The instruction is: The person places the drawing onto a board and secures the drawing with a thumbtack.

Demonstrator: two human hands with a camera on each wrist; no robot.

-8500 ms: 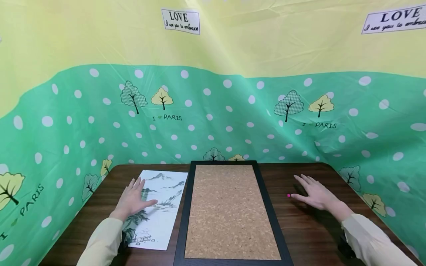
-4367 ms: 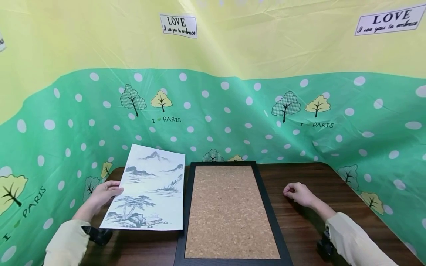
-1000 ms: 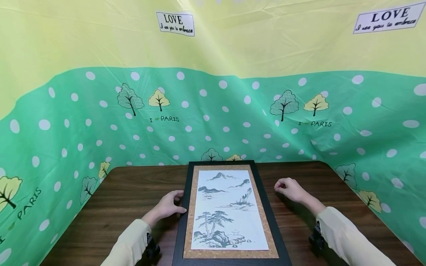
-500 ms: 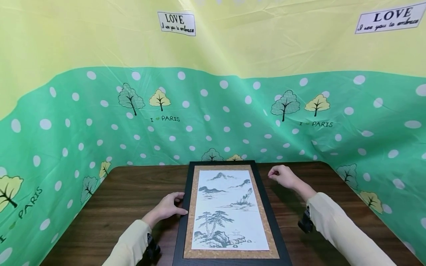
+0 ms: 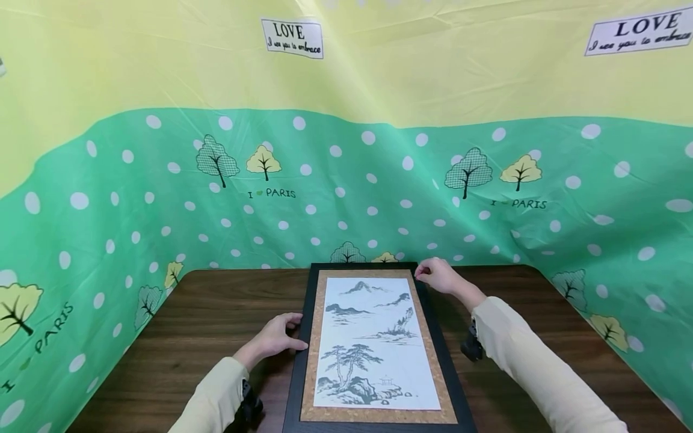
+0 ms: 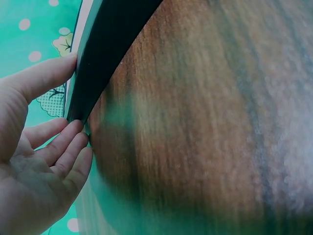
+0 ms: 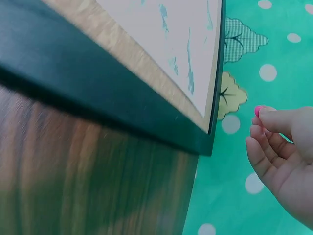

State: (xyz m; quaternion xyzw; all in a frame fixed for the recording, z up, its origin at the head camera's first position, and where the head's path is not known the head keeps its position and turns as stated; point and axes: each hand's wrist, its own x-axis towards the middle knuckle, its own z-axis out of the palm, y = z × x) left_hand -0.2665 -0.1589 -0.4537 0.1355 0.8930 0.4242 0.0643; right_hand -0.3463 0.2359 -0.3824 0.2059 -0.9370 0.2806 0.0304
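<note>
A framed cork board [image 5: 446, 411] lies flat on the table. A white sheet with an ink landscape [image 5: 397, 376] rests on the cork, with a cork margin showing all around. My left hand [image 5: 273, 338] touches the board's left side with thumb and fingertips set apart, as the left wrist view also shows at the black frame edge [image 6: 95, 54]. My right hand [image 5: 441, 275] is over the board's far right corner. In the right wrist view its thumb and index finger pinch a pink push pin [image 7: 257, 111], whose point is hidden.
The dark wooden table [image 5: 184, 337] extends on both sides of the board. A green and yellow printed curtain [image 5: 346, 168] hangs behind its far edge and along both sides. A black wrist camera [image 5: 472, 343] sits under the right sleeve.
The landscape sheet went from the table at left, lifted by my left hand, onto the cork. My right hand took the pink push pin and moved left to the board's far right corner.
</note>
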